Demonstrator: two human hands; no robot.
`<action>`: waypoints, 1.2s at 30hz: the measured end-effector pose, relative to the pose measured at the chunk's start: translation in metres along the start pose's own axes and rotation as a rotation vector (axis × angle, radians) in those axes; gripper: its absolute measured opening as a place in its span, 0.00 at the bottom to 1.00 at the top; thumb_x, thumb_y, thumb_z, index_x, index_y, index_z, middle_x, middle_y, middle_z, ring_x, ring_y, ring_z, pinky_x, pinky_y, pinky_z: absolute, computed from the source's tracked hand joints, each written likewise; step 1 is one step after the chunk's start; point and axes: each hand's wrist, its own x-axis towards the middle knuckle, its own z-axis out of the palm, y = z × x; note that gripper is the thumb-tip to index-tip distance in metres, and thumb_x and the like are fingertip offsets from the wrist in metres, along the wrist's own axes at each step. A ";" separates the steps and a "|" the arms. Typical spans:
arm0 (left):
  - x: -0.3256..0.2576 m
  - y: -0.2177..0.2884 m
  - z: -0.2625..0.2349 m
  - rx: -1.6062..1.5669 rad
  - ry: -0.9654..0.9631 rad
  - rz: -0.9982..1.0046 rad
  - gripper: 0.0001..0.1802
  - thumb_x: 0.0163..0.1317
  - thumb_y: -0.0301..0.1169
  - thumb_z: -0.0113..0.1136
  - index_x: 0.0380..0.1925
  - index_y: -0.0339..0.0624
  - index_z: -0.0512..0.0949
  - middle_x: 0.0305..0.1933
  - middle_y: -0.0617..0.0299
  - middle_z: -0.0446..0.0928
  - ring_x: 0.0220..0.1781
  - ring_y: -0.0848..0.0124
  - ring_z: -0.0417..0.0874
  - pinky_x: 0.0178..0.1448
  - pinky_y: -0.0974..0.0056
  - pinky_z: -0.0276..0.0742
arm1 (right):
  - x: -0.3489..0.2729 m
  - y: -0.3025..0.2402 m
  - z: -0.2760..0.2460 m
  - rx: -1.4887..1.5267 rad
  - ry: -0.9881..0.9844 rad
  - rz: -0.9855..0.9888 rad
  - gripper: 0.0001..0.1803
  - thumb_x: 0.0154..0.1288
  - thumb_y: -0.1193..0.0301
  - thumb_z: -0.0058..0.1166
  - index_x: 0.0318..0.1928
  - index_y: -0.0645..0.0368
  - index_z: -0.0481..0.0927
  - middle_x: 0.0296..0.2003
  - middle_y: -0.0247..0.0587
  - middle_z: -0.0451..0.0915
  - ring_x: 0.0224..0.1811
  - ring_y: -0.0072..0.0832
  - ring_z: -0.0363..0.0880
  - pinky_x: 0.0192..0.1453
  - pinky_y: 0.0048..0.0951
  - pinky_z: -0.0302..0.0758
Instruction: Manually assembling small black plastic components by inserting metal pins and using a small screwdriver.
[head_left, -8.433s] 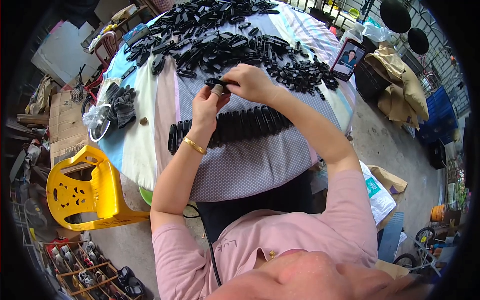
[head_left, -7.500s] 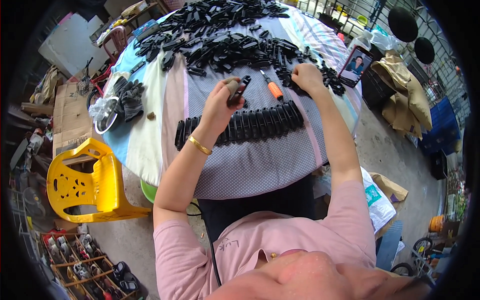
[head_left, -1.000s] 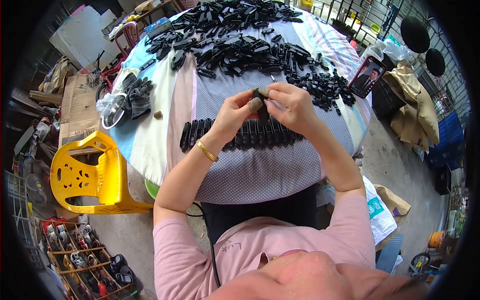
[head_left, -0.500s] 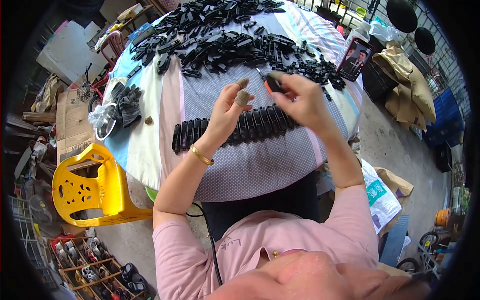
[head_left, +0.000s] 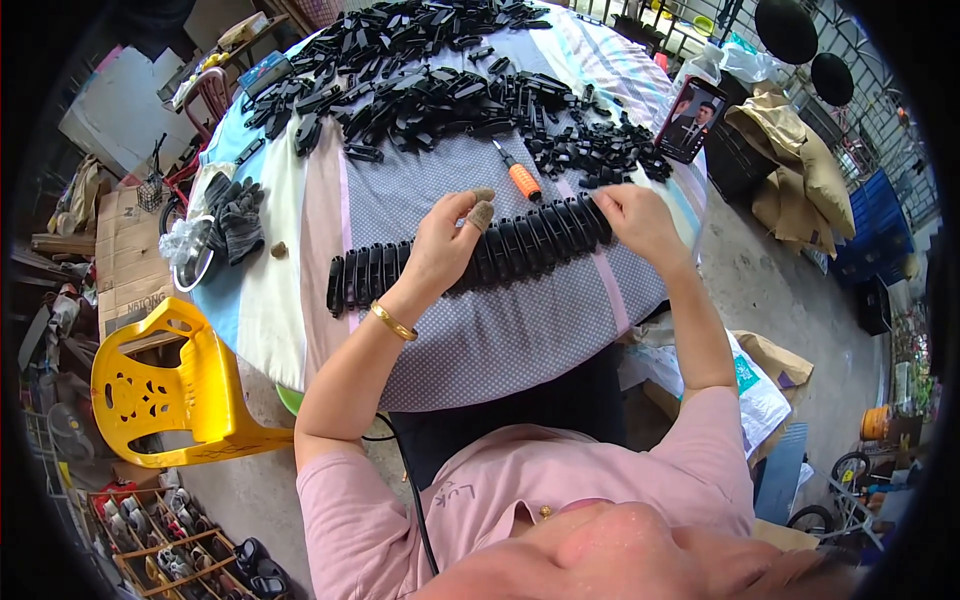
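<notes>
A row of slim black pieces point(head_left: 525, 245) lies across the near half of a round, cloth-covered table point(head_left: 480, 350), in front of the person. Each piece is probably light, stiff and hard, like moulded plastic; the smooth faces may slide a little under dry fingertips. The best hold is likely a pinch across the long sides, near one end; packed so closely, the end ones look easiest to grasp. They are long, narrow and dark with a slight shine, standing side by side in a gently curving line.

The right hand point(head_left: 643, 222) is at the row's right end, its fingers bent against the last piece; whether they are clamped on it, I cannot tell. The left hand point(head_left: 440, 245) is over the row's middle, seemingly holding nothing. Tan covers point(head_left: 480, 216) sheathe its thumb and forefinger, whose tips are close together; whether they touch is unclear.

Just beyond the row lies an orange-handled screwdriver point(head_left: 523, 182). Farther out are a heap of long black parts point(head_left: 430, 115) and, to its right, a scatter of smaller black parts point(head_left: 600, 150), with a phone point(head_left: 690, 120) propped beside them.
</notes>
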 end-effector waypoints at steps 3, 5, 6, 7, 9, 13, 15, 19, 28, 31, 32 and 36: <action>0.000 0.006 0.000 0.071 0.006 0.024 0.15 0.63 0.31 0.50 0.46 0.35 0.74 0.39 0.60 0.74 0.36 0.75 0.73 0.42 0.72 0.70 | 0.036 0.010 0.002 -0.052 0.099 -0.131 0.12 0.56 0.65 0.53 0.37 0.58 0.81 0.28 0.47 0.78 0.32 0.41 0.78 0.37 0.35 0.72; -0.002 0.010 0.000 0.109 0.029 0.055 0.14 0.62 0.31 0.51 0.45 0.35 0.75 0.39 0.59 0.74 0.36 0.72 0.74 0.42 0.71 0.71 | 0.075 0.017 0.015 -0.076 0.125 -0.188 0.13 0.55 0.64 0.54 0.37 0.57 0.81 0.28 0.47 0.79 0.33 0.41 0.78 0.38 0.35 0.73; -0.002 0.012 0.002 0.141 0.051 0.087 0.14 0.61 0.31 0.52 0.44 0.35 0.75 0.39 0.57 0.74 0.36 0.68 0.75 0.42 0.69 0.71 | 0.095 0.024 0.024 -0.099 0.129 -0.197 0.13 0.55 0.63 0.54 0.37 0.57 0.81 0.29 0.46 0.79 0.33 0.41 0.78 0.39 0.35 0.73; -0.003 0.012 0.002 0.142 0.051 0.091 0.14 0.61 0.31 0.52 0.44 0.35 0.75 0.39 0.57 0.74 0.36 0.68 0.75 0.42 0.69 0.71 | 0.114 0.026 0.035 -0.100 0.055 -0.074 0.15 0.55 0.61 0.53 0.38 0.56 0.81 0.32 0.46 0.80 0.35 0.40 0.79 0.42 0.35 0.73; -0.004 0.011 0.002 0.359 0.106 0.270 0.13 0.59 0.31 0.55 0.42 0.36 0.76 0.40 0.54 0.74 0.37 0.63 0.76 0.41 0.66 0.73 | 0.144 0.017 0.044 -0.166 -0.052 0.074 0.22 0.51 0.55 0.57 0.43 0.55 0.80 0.37 0.46 0.80 0.40 0.39 0.79 0.45 0.35 0.73; -0.003 0.012 -0.001 0.449 0.144 0.358 0.13 0.54 0.27 0.58 0.40 0.35 0.76 0.38 0.52 0.73 0.40 0.57 0.75 0.43 0.62 0.72 | 0.166 0.008 0.060 -0.276 -0.187 0.190 0.32 0.44 0.54 0.60 0.52 0.52 0.75 0.47 0.45 0.77 0.50 0.38 0.75 0.53 0.35 0.71; -0.002 0.011 -0.006 0.386 0.139 0.256 0.13 0.54 0.27 0.58 0.40 0.35 0.75 0.39 0.53 0.74 0.40 0.60 0.75 0.43 0.63 0.73 | 0.165 0.004 0.053 -0.266 -0.152 0.214 0.32 0.43 0.57 0.60 0.52 0.54 0.75 0.47 0.46 0.77 0.49 0.37 0.76 0.53 0.35 0.71; 0.005 -0.012 -0.006 -0.142 0.149 -0.037 0.15 0.58 0.28 0.56 0.44 0.32 0.74 0.44 0.56 0.75 0.43 0.69 0.76 0.43 0.67 0.76 | 0.136 -0.008 0.022 0.301 -0.246 0.267 0.26 0.48 0.65 0.58 0.50 0.60 0.76 0.36 0.39 0.80 0.33 0.23 0.78 0.36 0.23 0.75; 0.004 0.005 -0.010 -1.013 -0.087 -0.168 0.20 0.62 0.32 0.53 0.54 0.38 0.69 0.52 0.60 0.72 0.45 0.75 0.75 0.46 0.72 0.73 | 0.031 -0.079 0.025 1.360 -0.680 0.223 0.17 0.60 0.71 0.53 0.49 0.64 0.74 0.32 0.35 0.79 0.29 0.16 0.76 0.33 0.17 0.76; 0.000 0.005 -0.009 -0.977 -0.094 -0.127 0.17 0.63 0.31 0.53 0.51 0.38 0.70 0.49 0.58 0.75 0.46 0.74 0.76 0.47 0.72 0.73 | 0.028 -0.070 0.022 1.043 -0.580 0.162 0.14 0.59 0.71 0.54 0.45 0.63 0.78 0.31 0.38 0.80 0.29 0.20 0.77 0.33 0.20 0.75; -0.001 0.008 -0.004 -1.017 -0.058 -0.156 0.16 0.63 0.31 0.53 0.50 0.38 0.71 0.45 0.57 0.77 0.46 0.72 0.77 0.48 0.70 0.74 | 0.030 -0.057 0.016 0.636 -0.246 -0.040 0.12 0.57 0.72 0.55 0.42 0.63 0.79 0.31 0.40 0.80 0.29 0.24 0.78 0.33 0.22 0.75; 0.000 0.010 -0.003 -1.005 -0.108 -0.275 0.16 0.63 0.32 0.52 0.50 0.39 0.71 0.42 0.57 0.77 0.43 0.69 0.79 0.47 0.67 0.76 | 0.040 0.015 0.008 0.064 0.164 -0.231 0.10 0.52 0.71 0.57 0.37 0.59 0.82 0.30 0.44 0.78 0.30 0.36 0.78 0.35 0.30 0.73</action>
